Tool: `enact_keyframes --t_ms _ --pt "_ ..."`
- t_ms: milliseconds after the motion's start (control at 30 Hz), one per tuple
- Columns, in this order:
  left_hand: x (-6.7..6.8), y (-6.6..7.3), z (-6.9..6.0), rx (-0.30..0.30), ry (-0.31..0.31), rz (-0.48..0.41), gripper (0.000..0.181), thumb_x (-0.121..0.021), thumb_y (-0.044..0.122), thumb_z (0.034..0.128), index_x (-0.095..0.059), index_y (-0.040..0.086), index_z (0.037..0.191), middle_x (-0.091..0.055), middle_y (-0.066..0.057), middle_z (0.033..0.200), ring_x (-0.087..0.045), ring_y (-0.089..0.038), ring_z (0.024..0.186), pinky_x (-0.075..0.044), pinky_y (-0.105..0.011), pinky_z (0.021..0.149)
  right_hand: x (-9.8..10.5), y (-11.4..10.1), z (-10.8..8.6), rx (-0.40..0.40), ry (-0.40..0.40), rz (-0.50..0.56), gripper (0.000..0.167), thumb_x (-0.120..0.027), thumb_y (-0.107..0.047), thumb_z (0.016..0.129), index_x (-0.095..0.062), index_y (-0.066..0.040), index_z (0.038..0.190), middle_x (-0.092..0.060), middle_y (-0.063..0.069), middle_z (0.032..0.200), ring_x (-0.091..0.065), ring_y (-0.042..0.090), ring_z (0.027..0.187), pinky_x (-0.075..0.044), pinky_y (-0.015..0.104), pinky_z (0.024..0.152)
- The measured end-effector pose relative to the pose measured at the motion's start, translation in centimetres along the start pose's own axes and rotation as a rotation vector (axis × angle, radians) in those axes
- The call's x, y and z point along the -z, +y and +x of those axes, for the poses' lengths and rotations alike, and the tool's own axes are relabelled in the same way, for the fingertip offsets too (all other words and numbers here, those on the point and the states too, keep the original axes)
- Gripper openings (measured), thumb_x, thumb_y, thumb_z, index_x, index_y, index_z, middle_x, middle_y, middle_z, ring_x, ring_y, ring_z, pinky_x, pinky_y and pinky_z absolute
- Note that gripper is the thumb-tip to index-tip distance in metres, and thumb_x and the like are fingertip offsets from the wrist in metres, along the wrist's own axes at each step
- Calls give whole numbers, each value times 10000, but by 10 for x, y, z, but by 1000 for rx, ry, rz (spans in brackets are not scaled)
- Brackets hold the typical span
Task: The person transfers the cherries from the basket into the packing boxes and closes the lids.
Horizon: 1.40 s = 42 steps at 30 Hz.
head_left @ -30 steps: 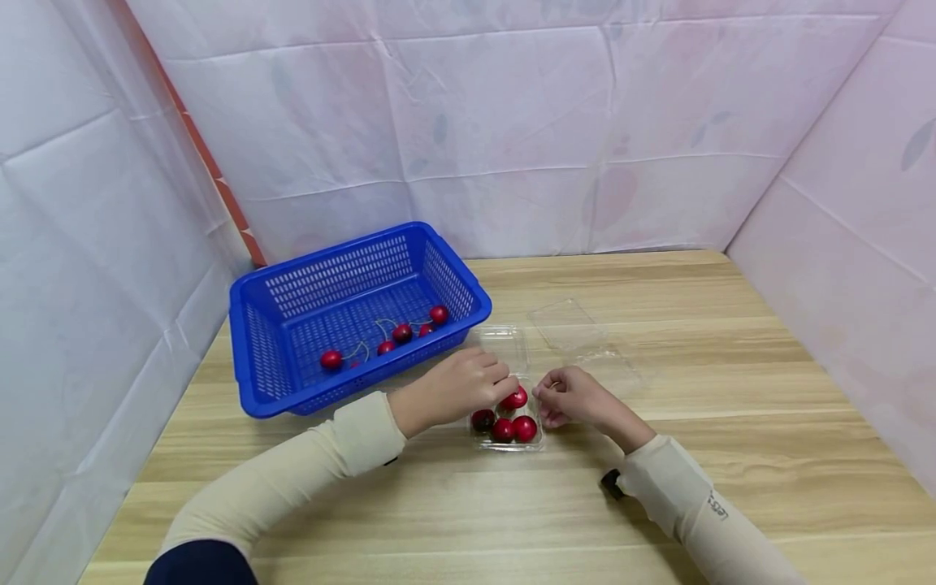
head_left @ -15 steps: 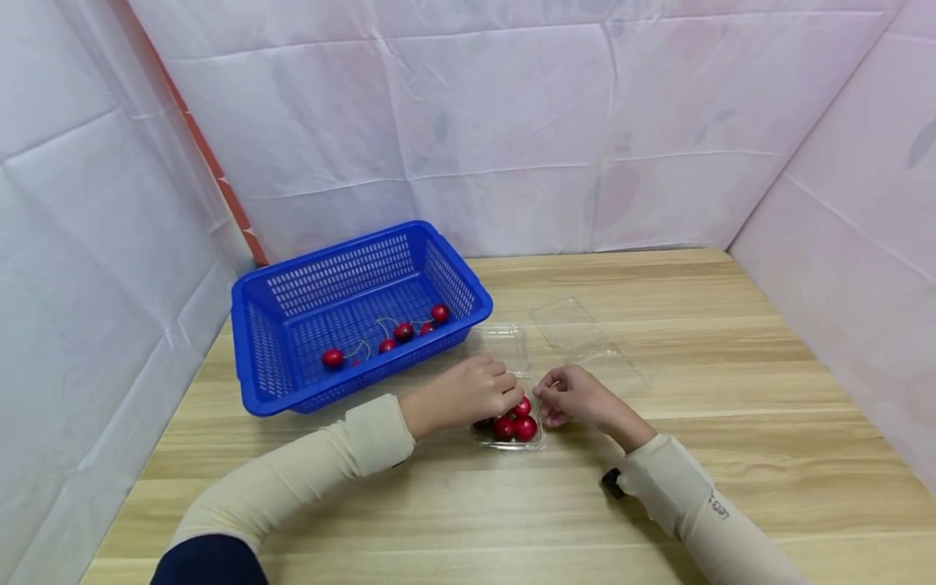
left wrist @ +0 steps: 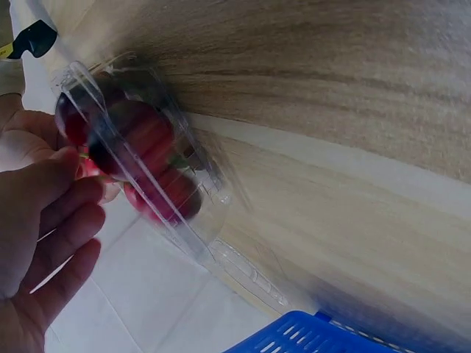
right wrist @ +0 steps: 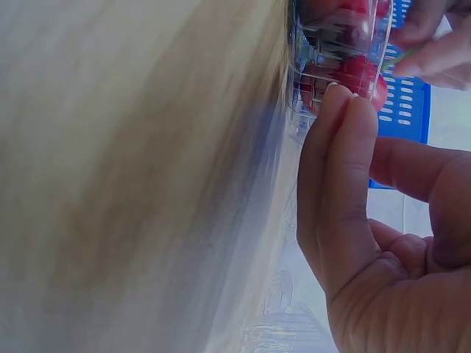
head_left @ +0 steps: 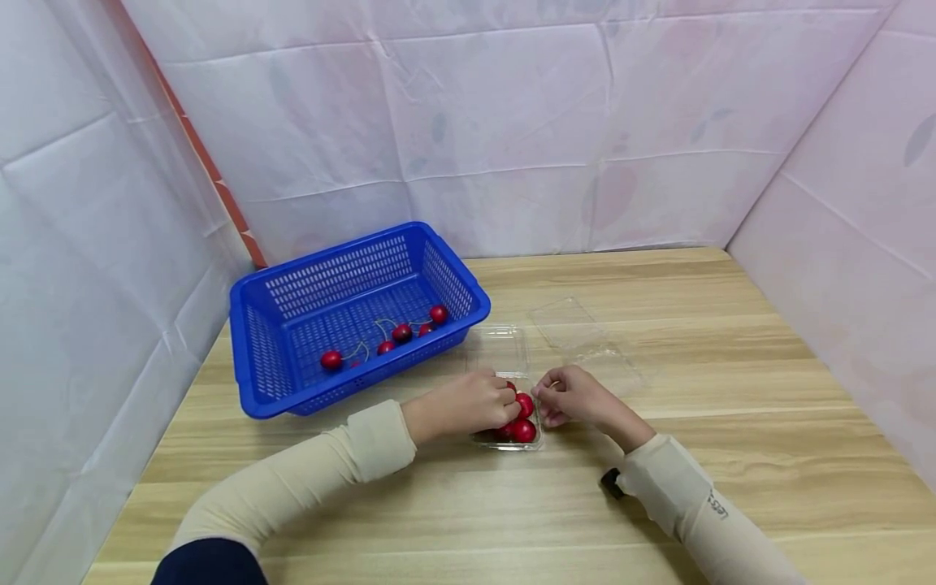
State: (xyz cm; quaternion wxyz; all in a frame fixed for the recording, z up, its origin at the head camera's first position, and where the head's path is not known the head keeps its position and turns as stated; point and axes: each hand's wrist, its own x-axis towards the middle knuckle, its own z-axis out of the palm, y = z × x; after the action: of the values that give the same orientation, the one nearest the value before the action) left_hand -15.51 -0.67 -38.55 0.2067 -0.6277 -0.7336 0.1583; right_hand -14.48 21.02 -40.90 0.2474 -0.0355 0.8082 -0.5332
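Tabletop (head_left: 658, 536) bears some boxed cherries (head_left: 523, 431) between the hands (head_left: 468, 404) (head_left: 576, 399).

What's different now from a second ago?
The left hand moved slightly nearer and to the right, covering more of the clear box. One cherry seems nudged right. No new grip or letting go shows. The right hand and blue basket stayed put.
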Motion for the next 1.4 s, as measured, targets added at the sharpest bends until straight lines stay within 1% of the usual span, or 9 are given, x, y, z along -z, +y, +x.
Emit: enact_keyframes --t_ms 167,333,467,567,633,733,867,1100,1400 --pt "-1 1 -1 -16 -84 -34 130 -616 160 914 -721 226 951 -690 75 875 -607 -97 777 -483 -228 707 0 -1 -1 2 -4 -9 182 -526 -74 976 -559 106 972 -611 97 704 -614 136 598 -573 310 604" --pt "-2 1 -3 21 -69 -127 262 -501 360 990 -723 244 913 -665 83 844 -576 -95 741 -474 -221 668 -1 -1 -1 -1 -4 -7 180 -520 -67 977 -562 108 969 -611 93 702 -616 137 596 -572 304 602" --pt "1 0 -6 135 -24 -281 295 -488 380 995 -716 197 948 -637 55 883 -561 -106 779 -485 -227 676 -1 -1 0 -4 -1 -7 171 -516 -60 977 -559 106 969 -612 95 706 -619 137 598 -572 305 605" --pt "5 -1 -10 203 -41 -402 322 -478 371 1001 -696 154 1095 -632 0 1080 -573 -143 968 -499 -268 826 -1 -1 0 -7 -1 -7 171 -515 -60 977 -557 105 970 -614 101 712 -622 139 601 -574 309 611" --pt "10 1 -14 209 -93 -465 406 -434 410 1009 -633 152 1251 -565 -42 1284 -529 -176 1157 -454 -314 972 -1 -1 0 -8 -3 -9 175 -514 -64 979 -557 106 972 -616 104 717 -624 140 604 -575 312 616" --pt "16 6 -21 199 -205 -588 585 -337 504 1006 -417 143 1458 -314 -100 1534 -318 -250 1396 -285 -390 1133 -1 -1 0 -10 -4 -10 178 -513 -64 980 -559 108 980 -620 107 723 -629 143 606 -576 317 621" --pt "18 15 -26 211 -348 -717 779 -251 645 950 -194 131 1532 -59 -130 1604 -93 -285 1469 -140 -438 1177 0 -2 -1 -17 -1 -10 181 -513 -62 979 -563 111 990 -627 106 721 -632 143 599 -577 319 617" --pt "14 22 -28 235 -474 -791 890 -312 736 880 -91 194 1550 50 -117 1607 45 -255 1473 -72 -463 1180 0 -3 -2 -30 -5 -1 196 -514 -62 980 -563 124 1016 -632 109 723 -631 135 593 -576 315 615" --pt "13 24 -28 222 -487 -784 963 -391 755 840 -45 207 1552 65 -110 1606 84 -257 1469 -47 -445 1183 2 -3 -3 -34 2 1 191 -511 -56 979 -561 124 1014 -632 100 712 -629 127 586 -575 309 612"
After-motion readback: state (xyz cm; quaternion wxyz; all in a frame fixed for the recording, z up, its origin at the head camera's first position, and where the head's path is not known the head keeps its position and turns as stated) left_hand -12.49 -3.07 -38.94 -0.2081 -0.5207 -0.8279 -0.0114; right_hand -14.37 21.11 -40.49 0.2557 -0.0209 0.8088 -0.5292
